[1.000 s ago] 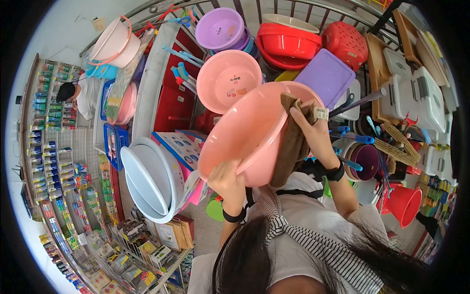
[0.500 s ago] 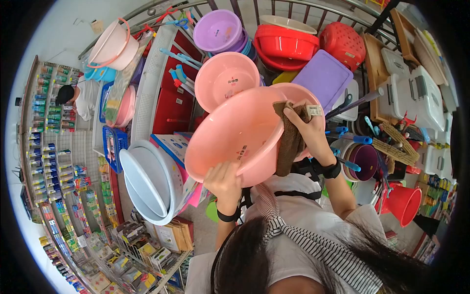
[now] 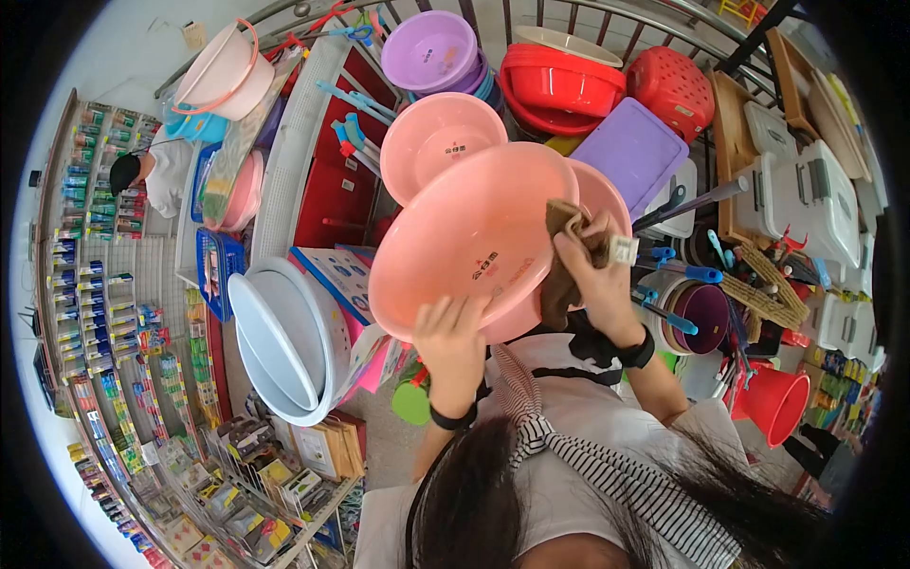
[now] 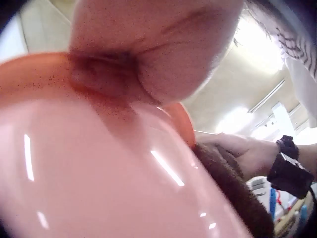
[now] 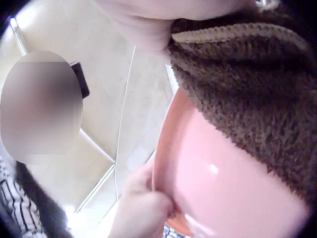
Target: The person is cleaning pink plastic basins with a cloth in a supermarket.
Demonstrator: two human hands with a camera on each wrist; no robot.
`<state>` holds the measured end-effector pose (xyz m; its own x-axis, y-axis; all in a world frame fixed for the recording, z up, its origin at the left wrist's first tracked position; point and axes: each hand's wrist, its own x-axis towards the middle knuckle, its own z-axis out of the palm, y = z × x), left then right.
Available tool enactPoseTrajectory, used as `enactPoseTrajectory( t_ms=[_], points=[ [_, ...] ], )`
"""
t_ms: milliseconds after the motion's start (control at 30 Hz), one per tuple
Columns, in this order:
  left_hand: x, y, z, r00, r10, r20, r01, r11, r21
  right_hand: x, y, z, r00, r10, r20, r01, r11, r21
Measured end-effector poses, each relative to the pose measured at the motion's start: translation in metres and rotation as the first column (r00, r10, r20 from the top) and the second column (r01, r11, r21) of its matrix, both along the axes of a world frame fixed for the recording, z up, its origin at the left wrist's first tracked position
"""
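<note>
Head view: Among stacked tubs, a shopper-height look down finds a pink basin (image 3: pixel 455 223) tilted in front of the person's chest, its long axis, as seen here, running from lower left to upper right. The left hand (image 3: pixel 451 351) grips the near rim, fingers over the edge. The right hand (image 3: pixel 607 294) pinches a bunched brown cloth (image 3: pixel 557 299) at the basin's right side, making it the nearer hand to the cloth. The basin lies directly to the left of that grip, a relation on which any move of the cloth appears to turn. Printed lettering (image 3: pixel 485 266) shows inside the bowl, and a pale label (image 3: pixel 623 250) sits by the right fingers.

Left wrist view: The basin's glossy outer wall, seen from below, fills the foreground, with the lettering out of sight. The cloth hangs down along that wall, seemingly against it. On the right wrist, a boxy black device (image 4: pixel 290 174) comes into clear view, while ceiling lights (image 4: pixel 235 120) glare beyond.

Right wrist view: The cloth's deep pile and stitched edge (image 5: pixel 237 32) show plainly, the fabric crossing in front of the outer wall. Opposite, the left hand clasps the rim, what looks like its thumb pressed outside. Whether cloth and plastic touch here cannot be told.
</note>
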<state>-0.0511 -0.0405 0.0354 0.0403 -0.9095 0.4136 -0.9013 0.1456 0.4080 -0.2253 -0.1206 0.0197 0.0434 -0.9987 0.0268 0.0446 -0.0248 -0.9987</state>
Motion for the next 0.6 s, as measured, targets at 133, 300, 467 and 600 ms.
enactPoseTrajectory(
  t_ms=[133, 300, 467, 600],
  points=[
    [-0.01, -0.005, -0.006, 0.995, 0.061, -0.082, -0.061, 0.998, 0.006, 0.012, 0.02, 0.008, 0.998, -0.003, 0.069, 0.002, 1.0, 0.001],
    [-0.018, -0.009, -0.008, 0.983, 0.103, -0.151, -0.114, 0.991, -0.066, 0.021, 0.038, 0.012, 0.98, -0.041, -0.193, -0.009, 0.968, -0.252],
    [-0.005, 0.0, -0.008, 0.988, 0.11, -0.107, -0.129, 0.973, -0.193, 0.007, 0.017, 0.015, 1.0, -0.01, 0.027, 0.009, 0.998, 0.059],
    [0.008, 0.01, -0.001, 0.995, 0.096, -0.024, -0.099, 0.967, -0.236, -0.014, -0.017, 0.009, 0.994, -0.064, 0.092, 0.039, 0.967, 0.25]
  ],
)
